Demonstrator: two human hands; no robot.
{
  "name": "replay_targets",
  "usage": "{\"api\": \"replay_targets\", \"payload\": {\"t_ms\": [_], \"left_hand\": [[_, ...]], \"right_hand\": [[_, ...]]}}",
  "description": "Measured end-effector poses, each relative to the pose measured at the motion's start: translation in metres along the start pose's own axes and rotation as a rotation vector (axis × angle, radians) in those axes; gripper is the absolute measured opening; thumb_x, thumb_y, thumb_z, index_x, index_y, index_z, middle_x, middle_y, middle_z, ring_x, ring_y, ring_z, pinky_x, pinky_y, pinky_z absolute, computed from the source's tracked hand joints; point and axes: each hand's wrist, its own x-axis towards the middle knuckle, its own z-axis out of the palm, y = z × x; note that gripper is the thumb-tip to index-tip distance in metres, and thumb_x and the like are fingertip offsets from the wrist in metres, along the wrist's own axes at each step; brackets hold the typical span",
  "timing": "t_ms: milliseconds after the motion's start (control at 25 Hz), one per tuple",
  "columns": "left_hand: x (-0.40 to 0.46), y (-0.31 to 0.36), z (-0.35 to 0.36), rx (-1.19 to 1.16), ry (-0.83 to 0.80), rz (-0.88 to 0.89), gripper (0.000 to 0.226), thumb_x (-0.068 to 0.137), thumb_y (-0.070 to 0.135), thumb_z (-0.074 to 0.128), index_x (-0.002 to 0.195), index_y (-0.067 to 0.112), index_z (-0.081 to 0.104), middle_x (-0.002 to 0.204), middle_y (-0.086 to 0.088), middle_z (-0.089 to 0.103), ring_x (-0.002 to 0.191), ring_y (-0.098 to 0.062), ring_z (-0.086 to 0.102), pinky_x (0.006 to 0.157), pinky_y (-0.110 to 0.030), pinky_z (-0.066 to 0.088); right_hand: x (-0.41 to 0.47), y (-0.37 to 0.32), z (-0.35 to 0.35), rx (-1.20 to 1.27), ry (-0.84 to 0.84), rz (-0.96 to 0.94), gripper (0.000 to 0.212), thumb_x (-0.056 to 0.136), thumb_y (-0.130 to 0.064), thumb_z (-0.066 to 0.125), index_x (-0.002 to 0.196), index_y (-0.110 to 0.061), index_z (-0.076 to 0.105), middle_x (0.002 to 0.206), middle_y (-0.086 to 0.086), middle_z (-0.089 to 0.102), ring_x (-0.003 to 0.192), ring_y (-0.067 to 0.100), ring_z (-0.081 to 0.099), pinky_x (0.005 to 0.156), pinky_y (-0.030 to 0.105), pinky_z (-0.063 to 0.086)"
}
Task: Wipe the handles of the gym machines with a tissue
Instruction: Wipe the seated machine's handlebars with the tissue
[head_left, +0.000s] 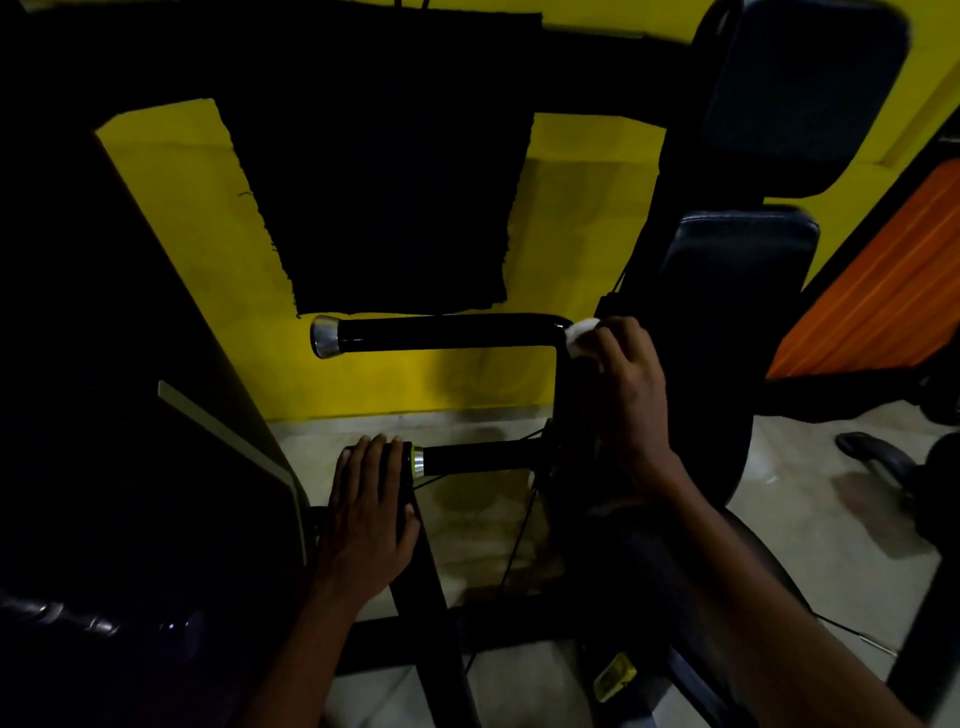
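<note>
A black upper handle (441, 333) with a silver end cap runs across the middle of the view and bends down at its right end. My right hand (626, 384) grips a crumpled white tissue (581, 335) against that bend. Lower down, a second black handle (472, 458) with a metal ring sticks out to the left. My left hand (370, 512) rests flat over its left end, fingers straight.
A black padded seat (737, 270) and backrest (800, 88) stand at the right. A dark machine body (130, 415) fills the left. Behind is a yellow and black wall (197, 249). A black frame bar (431, 613) and a thin cable (514, 545) cross the pale floor.
</note>
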Motion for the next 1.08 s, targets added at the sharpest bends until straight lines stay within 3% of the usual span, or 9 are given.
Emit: {"api": "replay_targets", "payload": {"t_ms": [200, 320, 400, 520, 640, 800, 960, 1080], "left_hand": [[0.000, 0.002, 0.001, -0.023, 0.020, -0.015, 0.069, 0.082, 0.029, 0.043, 0.144, 0.000, 0.034, 0.147, -0.020, 0.035, 0.139, -0.037, 0.029, 0.116, -0.052, 0.018], [0.000, 0.003, 0.001, -0.030, 0.019, -0.024, 0.070, 0.081, 0.029, 0.043, 0.143, 0.000, 0.035, 0.146, -0.020, 0.035, 0.138, -0.037, 0.029, 0.116, -0.052, 0.018], [0.001, 0.004, 0.000, -0.039, 0.022, -0.025, 0.070, 0.080, 0.029, 0.043, 0.143, 0.000, 0.034, 0.146, -0.020, 0.035, 0.138, -0.037, 0.029, 0.116, -0.051, 0.018], [0.001, 0.000, 0.002, -0.038, 0.028, -0.012, 0.071, 0.080, 0.029, 0.046, 0.144, 0.001, 0.034, 0.146, -0.019, 0.035, 0.138, -0.037, 0.030, 0.116, -0.051, 0.018], [0.001, 0.001, 0.001, -0.041, 0.024, -0.009, 0.073, 0.079, 0.028, 0.049, 0.145, 0.002, 0.033, 0.147, -0.018, 0.035, 0.139, -0.036, 0.029, 0.116, -0.051, 0.018], [0.000, 0.001, -0.001, -0.055, 0.019, -0.013, 0.071, 0.080, 0.029, 0.047, 0.144, 0.001, 0.034, 0.147, -0.019, 0.035, 0.138, -0.037, 0.029, 0.116, -0.051, 0.018], [0.001, 0.002, 0.000, -0.050, 0.027, -0.023, 0.070, 0.080, 0.029, 0.045, 0.143, 0.000, 0.035, 0.146, -0.019, 0.036, 0.137, -0.037, 0.030, 0.116, -0.051, 0.018], [0.001, 0.001, 0.001, -0.050, 0.029, -0.018, 0.070, 0.080, 0.029, 0.045, 0.143, 0.000, 0.035, 0.146, -0.019, 0.036, 0.138, -0.037, 0.030, 0.116, -0.051, 0.018]], "right_hand": [[-0.037, 0.013, 0.009, 0.051, -0.098, 0.011, 0.020, 0.081, -0.019, 0.056, 0.099, -0.009, 0.057, 0.096, 0.008, 0.056, 0.082, 0.017, 0.050, 0.066, 0.023, 0.039], [-0.105, 0.030, 0.020, -0.082, -0.333, -0.063, 0.033, 0.072, -0.003, 0.074, 0.101, -0.008, 0.059, 0.094, 0.007, 0.055, 0.076, 0.025, 0.057, 0.059, 0.028, 0.046], [-0.122, 0.037, 0.020, -0.079, -0.409, -0.035, 0.027, 0.075, -0.005, 0.070, 0.098, -0.010, 0.057, 0.091, 0.004, 0.051, 0.073, 0.024, 0.055, 0.055, 0.025, 0.041], [-0.078, 0.031, 0.011, 0.092, -0.198, 0.326, 0.010, 0.083, -0.002, 0.059, 0.092, -0.003, 0.057, 0.092, 0.008, 0.052, 0.076, 0.018, 0.050, 0.062, 0.010, 0.033], [-0.019, 0.025, 0.001, 0.272, -0.014, 0.388, 0.013, 0.087, 0.001, 0.059, 0.100, -0.003, 0.059, 0.101, 0.005, 0.061, 0.086, 0.010, 0.057, 0.071, 0.004, 0.043], [-0.001, 0.008, 0.006, 0.476, 0.014, 0.544, 0.027, 0.086, 0.003, 0.061, 0.113, -0.003, 0.063, 0.110, 0.003, 0.066, 0.094, -0.002, 0.060, 0.079, 0.001, 0.044], [-0.030, 0.003, 0.014, 0.405, -0.011, 0.705, 0.032, 0.089, 0.003, 0.056, 0.121, 0.001, 0.060, 0.116, 0.013, 0.065, 0.100, 0.007, 0.057, 0.071, -0.007, 0.037], [-0.044, 0.011, 0.015, 0.395, -0.113, 0.721, 0.034, 0.087, 0.005, 0.058, 0.121, 0.004, 0.059, 0.117, 0.017, 0.064, 0.099, 0.009, 0.056, 0.070, -0.007, 0.037]]}}
